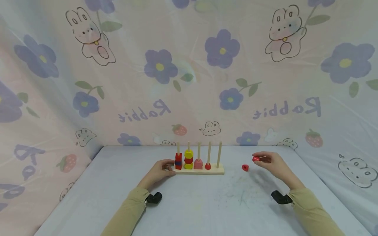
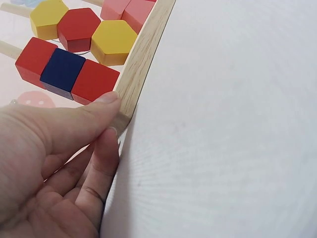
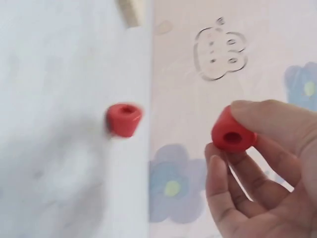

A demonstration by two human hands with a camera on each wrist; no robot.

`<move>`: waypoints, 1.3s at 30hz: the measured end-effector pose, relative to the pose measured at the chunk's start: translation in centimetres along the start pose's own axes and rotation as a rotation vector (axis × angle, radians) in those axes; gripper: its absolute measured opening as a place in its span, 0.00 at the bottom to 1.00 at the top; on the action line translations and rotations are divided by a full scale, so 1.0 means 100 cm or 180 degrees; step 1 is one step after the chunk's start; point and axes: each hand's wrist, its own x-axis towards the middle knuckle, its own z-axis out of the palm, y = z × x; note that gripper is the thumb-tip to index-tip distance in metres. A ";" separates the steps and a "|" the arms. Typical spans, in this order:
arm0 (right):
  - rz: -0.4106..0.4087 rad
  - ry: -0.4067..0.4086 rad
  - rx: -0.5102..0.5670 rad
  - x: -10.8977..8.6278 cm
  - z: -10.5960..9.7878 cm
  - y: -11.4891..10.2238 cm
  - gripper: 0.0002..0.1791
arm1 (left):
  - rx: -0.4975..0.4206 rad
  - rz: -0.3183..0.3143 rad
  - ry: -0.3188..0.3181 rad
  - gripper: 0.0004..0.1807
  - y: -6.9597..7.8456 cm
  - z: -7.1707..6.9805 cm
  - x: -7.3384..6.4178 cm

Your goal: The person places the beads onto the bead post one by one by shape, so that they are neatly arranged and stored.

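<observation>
My left hand (image 1: 158, 170) pinches the left end of a pale wooden base (image 2: 143, 59), thumb against it beside the lowest red block. The base carries a row of upright pegs. Its leftmost peg holds square blocks (image 1: 178, 161) in red, blue and red; hexagonal blocks (image 2: 78, 29) in yellow, red and yellow sit beside them. Pink blocks (image 1: 198, 164) come after, then a peg with one red bead (image 1: 208, 166); the rightmost peg (image 1: 219, 155) is bare. Above the table, my right hand (image 1: 273, 163) pinches a red rounded bead (image 3: 228, 131), its hole showing in the right wrist view.
Another red bead (image 1: 245, 167) with a hole lies on the white tabletop (image 1: 200, 203), between the base and my right hand. A patterned cloth (image 1: 189, 91) with rabbits and flowers hangs behind the table and along its sides.
</observation>
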 end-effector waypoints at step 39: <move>-0.0583 0.0400 0.1637 0.084 0.104 -0.104 0.17 | -0.0006 0.0031 0.0017 0.26 0.004 -0.001 -0.002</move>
